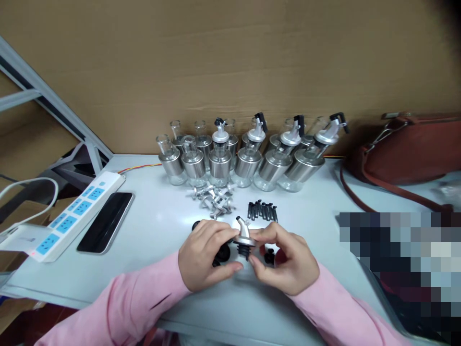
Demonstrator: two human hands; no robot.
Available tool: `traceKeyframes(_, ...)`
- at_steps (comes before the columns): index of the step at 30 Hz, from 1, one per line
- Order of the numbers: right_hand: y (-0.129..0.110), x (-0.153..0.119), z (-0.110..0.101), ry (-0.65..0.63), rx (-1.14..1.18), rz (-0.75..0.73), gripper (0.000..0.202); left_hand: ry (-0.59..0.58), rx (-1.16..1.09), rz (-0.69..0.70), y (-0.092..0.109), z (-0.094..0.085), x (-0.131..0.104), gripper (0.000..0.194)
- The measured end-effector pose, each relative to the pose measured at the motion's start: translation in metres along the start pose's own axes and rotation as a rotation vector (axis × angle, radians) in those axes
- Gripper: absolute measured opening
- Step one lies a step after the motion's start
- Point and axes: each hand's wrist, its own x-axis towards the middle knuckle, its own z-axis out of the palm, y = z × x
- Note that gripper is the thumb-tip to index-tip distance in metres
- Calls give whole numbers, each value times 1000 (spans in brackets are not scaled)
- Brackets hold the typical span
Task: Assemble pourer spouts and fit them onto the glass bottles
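Between my two hands is a silver pour spout with a black ribbed stopper below and a small black tip on top. My left hand touches its rim from the left with the fingertips, thumb lower and apart. From the right, my right hand pinches the spout at its rim and stopper. Round black parts lie partly hidden beside my left hand, and another black part sits by my right fingers. Silver spout pieces are piled beyond my hands, with a group of black levers to their right.
Glass bottles with steel bands stand in rows at the back, several with spouts fitted. A power strip and a phone lie at the left. On the right are a brown bag and a blurred-out screen.
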Motion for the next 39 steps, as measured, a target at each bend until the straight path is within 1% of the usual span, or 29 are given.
traceKeyframes(3,1,2,-1,-6,22,-41,21,-3,6,13,-2,0,-1,29)
traceKeyframes(8,10,1,0,-52,74,7,15,-26,2,1,-1,0,0,26)
traceKeyframes(12,12,0,1,-49,38,-23,12,-25,43,-2,1,2,0,26)
traceKeyframes(14,12,1,-1,-94,15,-52,13,-15,64,-5,1,3,0,26)
traceKeyframes(15,12,2,-4,-103,1,-38,14,-4,66,-5,2,3,0,27)
traceKeyframes(16,14,2,-8,-93,-12,7,15,10,61,-6,2,3,0,28)
traceKeyframes(17,17,3,-13,-41,-30,87,14,25,52,-6,2,3,0,29)
traceKeyframes(18,21,5,-20,51,-57,205,11,35,38,-4,3,3,-1,30)
traceKeyframes(19,26,6,-26,147,-82,333,11,40,27,-2,3,3,-1,31)
traceKeyframes(20,32,7,-33,217,-131,428,15,38,19,-1,3,3,-1,31)
traceKeyframes(21,39,8,-39,238,-217,494,16,29,16,0,3,3,-1,30)
traceKeyframes(22,46,8,-45,229,-320,527,16,14,17,3,3,3,-1,30)
traceKeyframes(25,63,8,-53,182,-603,497,15,-20,28,21,4,2,0,27)
traceKeyframes(28,74,6,-50,123,-740,444,15,-25,15,33,4,1,0,28)
traceKeyframes(32,82,4,-42,81,-775,437,14,-46,-25,37,3,1,-1,31)
traceKeyframes(35,83,5,-41,73,-767,434,14,-44,-15,13,2,1,-2,34)
traceKeyframes(37,79,7,-43,87,-761,430,12,-36,-8,-24,1,2,-3,35)
traceKeyframes(39,72,9,-45,141,-710,434,9,-29,-12,-61,0,2,-2,34)
